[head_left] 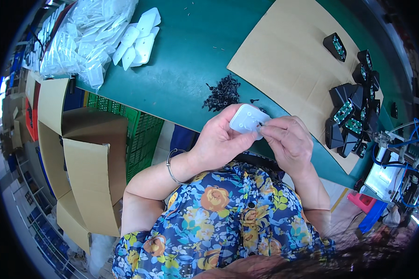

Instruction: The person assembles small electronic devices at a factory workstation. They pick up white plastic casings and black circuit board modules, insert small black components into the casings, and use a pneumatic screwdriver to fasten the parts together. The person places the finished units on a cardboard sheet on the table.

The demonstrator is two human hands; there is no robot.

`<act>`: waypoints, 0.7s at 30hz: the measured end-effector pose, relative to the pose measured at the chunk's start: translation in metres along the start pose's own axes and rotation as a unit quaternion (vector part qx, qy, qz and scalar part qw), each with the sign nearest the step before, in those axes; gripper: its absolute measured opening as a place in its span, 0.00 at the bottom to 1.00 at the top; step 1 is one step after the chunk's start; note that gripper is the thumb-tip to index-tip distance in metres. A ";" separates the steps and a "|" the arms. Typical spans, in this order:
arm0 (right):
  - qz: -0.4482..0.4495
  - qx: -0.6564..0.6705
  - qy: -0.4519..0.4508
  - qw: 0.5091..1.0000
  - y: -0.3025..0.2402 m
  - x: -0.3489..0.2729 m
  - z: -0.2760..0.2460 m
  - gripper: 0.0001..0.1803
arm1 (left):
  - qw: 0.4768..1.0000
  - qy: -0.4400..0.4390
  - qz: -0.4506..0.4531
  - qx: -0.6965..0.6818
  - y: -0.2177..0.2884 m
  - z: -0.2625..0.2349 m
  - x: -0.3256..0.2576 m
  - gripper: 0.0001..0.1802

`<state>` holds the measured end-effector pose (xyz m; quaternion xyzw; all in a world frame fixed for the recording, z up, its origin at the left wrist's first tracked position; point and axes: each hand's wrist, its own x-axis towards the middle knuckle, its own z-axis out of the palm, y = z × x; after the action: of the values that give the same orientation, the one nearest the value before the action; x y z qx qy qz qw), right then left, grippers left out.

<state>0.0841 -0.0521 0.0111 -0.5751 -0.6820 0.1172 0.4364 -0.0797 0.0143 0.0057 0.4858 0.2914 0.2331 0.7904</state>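
My left hand (219,139) holds a small white plastic cover (246,118) just above the near edge of the green table (186,69). My right hand (286,139) pinches a small dark screw (260,126) against the cover's right corner. A heap of small black screws (223,93) lies on the table just beyond my hands. A metal bangle sits on my left wrist.
A clear bag and a loose pile of white plastic covers (139,42) lie at the far left. A brown cardboard sheet (288,60) carries several black housings with green circuit boards (354,116) on the right. An open cardboard box (88,153) and a green crate stand to the left of the table.
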 end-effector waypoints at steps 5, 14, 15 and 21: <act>-0.012 -0.023 -0.021 0.999 -0.004 0.003 -0.002 0.13 | 0.999 0.029 -0.014 0.029 0.003 0.000 0.002 0.18; 0.073 -0.036 -0.056 0.995 -0.015 0.007 -0.004 0.12 | 0.998 0.045 0.009 0.036 -0.002 0.007 0.000 0.15; 0.068 -0.041 -0.064 0.995 -0.015 0.007 -0.004 0.12 | 0.998 0.037 0.008 0.045 -0.002 0.006 0.000 0.16; 0.062 -0.039 -0.063 0.995 -0.019 0.006 -0.002 0.12 | 0.995 0.049 0.018 0.091 -0.001 0.003 0.003 0.11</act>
<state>0.0724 -0.0530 0.0278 -0.6241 -0.6754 0.1534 0.3616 -0.0758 0.0142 0.0053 0.5487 0.3407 0.2430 0.7238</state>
